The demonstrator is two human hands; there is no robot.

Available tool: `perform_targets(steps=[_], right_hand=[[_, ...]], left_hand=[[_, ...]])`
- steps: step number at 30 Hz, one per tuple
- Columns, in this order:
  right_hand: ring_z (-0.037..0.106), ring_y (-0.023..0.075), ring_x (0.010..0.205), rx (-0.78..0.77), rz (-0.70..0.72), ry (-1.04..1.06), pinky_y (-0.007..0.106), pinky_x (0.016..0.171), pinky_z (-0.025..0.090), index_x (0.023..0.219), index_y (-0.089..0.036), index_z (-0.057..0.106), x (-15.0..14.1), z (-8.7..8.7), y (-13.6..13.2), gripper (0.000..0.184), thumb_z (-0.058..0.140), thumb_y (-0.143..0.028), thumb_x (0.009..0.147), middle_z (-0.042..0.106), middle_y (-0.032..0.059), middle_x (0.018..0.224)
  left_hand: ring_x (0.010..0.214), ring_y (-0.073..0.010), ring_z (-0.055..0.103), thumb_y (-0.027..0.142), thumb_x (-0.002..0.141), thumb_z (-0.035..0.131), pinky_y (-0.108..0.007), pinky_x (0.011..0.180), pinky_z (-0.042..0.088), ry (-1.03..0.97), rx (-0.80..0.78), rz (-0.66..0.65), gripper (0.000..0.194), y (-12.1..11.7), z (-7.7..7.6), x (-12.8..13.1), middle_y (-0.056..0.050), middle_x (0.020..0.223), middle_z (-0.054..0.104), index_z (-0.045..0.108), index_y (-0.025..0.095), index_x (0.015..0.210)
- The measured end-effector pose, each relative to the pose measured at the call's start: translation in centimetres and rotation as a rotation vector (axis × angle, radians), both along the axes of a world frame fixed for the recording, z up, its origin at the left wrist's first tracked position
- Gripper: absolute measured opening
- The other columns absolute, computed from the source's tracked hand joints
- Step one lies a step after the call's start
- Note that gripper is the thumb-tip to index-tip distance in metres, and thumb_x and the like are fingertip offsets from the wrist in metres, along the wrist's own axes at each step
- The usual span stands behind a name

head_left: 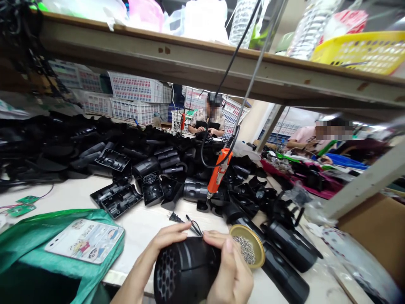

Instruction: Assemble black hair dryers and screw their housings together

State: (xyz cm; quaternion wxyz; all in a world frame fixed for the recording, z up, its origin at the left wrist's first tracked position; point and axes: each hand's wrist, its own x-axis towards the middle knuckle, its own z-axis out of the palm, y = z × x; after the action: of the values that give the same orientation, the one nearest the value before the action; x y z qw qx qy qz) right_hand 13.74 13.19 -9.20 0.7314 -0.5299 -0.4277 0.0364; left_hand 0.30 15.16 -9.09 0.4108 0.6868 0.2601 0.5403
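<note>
A black hair-dryer housing (183, 270) with a honeycomb grille sits low in the head view, held between both hands. My left hand (160, 249) curls over its top left, fingers wrapped on the shell. My right hand (230, 270) grips its right side, thumb and fingers pressed together at the top edge near thin black wires (194, 226). Just right of my right hand stands a round gold-rimmed dish (257, 247) with several small screws.
An orange electric screwdriver (219, 171) hangs on a cable over a heap of black plastic shells (152, 169). A phone (84, 240) lies on a green bag (28, 245) at left. Black barrels (291, 242) lie at right. Two people sit beyond; a shelf (202, 63) runs overhead.
</note>
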Motion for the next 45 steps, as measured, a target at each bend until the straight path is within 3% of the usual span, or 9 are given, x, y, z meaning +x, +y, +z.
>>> perform_targets(steps=[2,8,18,24,32,35,39,42,45], right_hand=[[0.066,0.0177,0.088,0.067,-0.015,-0.144,0.034,0.084,0.044,0.089,-0.024,0.073,-0.4,-0.6,0.3,0.033,0.044,-0.018,0.104,0.074,-0.0001,0.089],[0.064,0.0154,0.088,0.040,0.036,-0.411,0.034,0.082,0.037,0.092,-0.020,0.064,-0.4,-1.8,1.1,0.028,0.041,-0.007,0.101,0.068,-0.0004,0.087],[0.048,0.0159,0.064,-0.175,-0.021,-0.700,0.033,0.069,0.028,0.074,-0.020,0.051,0.0,-5.4,3.3,0.032,0.041,-0.009,0.103,0.054,-0.0017,0.068],[0.054,0.0174,0.072,-0.172,-0.006,-0.768,0.034,0.070,0.028,0.086,-0.017,0.055,-0.2,-6.7,3.2,0.024,0.040,-0.005,0.102,0.060,0.0023,0.075],[0.048,0.0169,0.065,-0.175,-0.044,-0.789,0.033,0.066,0.026,0.080,-0.019,0.052,-0.1,-6.7,3.5,0.026,0.042,-0.005,0.101,0.055,0.0002,0.069],[0.048,0.0181,0.063,-0.254,-0.069,-0.797,0.033,0.067,0.028,0.072,-0.020,0.051,-0.1,-6.2,4.0,0.033,0.042,-0.010,0.102,0.055,-0.0001,0.066],[0.064,0.0235,0.070,-0.598,0.086,-0.744,0.037,0.074,0.033,0.073,-0.020,0.062,0.6,-5.2,5.7,0.037,0.041,-0.017,0.102,0.071,0.0057,0.077],[0.068,0.0292,0.063,-0.722,0.137,-0.716,0.039,0.068,0.035,0.064,-0.020,0.067,1.7,-4.7,7.6,0.040,0.047,-0.020,0.099,0.075,0.0128,0.069],[0.062,0.0262,0.048,-0.730,0.200,-0.653,0.035,0.055,0.034,0.049,-0.022,0.060,2.7,-4.2,8.9,0.052,0.049,-0.027,0.099,0.065,0.0089,0.049]], left_hand=[[0.116,-0.0296,0.067,0.075,0.087,0.057,-0.037,0.098,0.054,-0.013,0.037,0.044,0.055,0.3,0.2,-0.2,-0.009,0.122,0.070,0.066,0.031,0.119],[0.099,-0.0169,0.070,0.030,0.100,0.060,-0.023,0.091,0.055,-0.055,0.076,0.182,0.005,1.5,-2.4,0.4,-0.001,0.099,0.074,0.065,0.028,0.100],[0.104,-0.0235,0.073,0.038,0.097,0.062,-0.030,0.094,0.057,-0.022,-0.166,0.137,0.019,3.5,-7.3,0.0,-0.009,0.105,0.078,0.071,0.021,0.095],[0.086,-0.0279,0.077,0.056,0.096,0.057,-0.036,0.085,0.061,-0.091,-0.466,0.335,0.049,3.7,-7.4,1.1,-0.011,0.086,0.081,0.075,0.017,0.073],[0.077,-0.0262,0.076,0.059,0.092,0.063,-0.032,0.076,0.060,-0.031,-0.500,0.436,0.049,3.8,-6.6,2.4,-0.009,0.079,0.081,0.075,0.019,0.068],[0.079,-0.0278,0.076,0.064,0.092,0.059,-0.034,0.078,0.060,0.009,-0.514,0.403,0.054,4.8,-6.6,2.2,-0.010,0.080,0.081,0.076,0.018,0.071],[0.098,-0.0310,0.074,0.067,0.100,0.038,-0.041,0.097,0.055,0.137,-0.528,0.242,0.067,6.0,-6.3,1.0,-0.012,0.093,0.081,0.078,0.016,0.082],[0.123,-0.0311,0.064,0.060,0.093,0.059,-0.040,0.110,0.046,0.313,-0.455,-0.051,0.052,5.7,-6.1,-0.4,-0.011,0.129,0.072,0.070,0.019,0.124],[0.134,-0.0325,0.055,0.050,0.080,0.079,-0.042,0.114,0.041,0.478,-0.404,-0.145,0.074,4.9,-6.3,-1.6,-0.010,0.146,0.059,0.053,0.026,0.145]])
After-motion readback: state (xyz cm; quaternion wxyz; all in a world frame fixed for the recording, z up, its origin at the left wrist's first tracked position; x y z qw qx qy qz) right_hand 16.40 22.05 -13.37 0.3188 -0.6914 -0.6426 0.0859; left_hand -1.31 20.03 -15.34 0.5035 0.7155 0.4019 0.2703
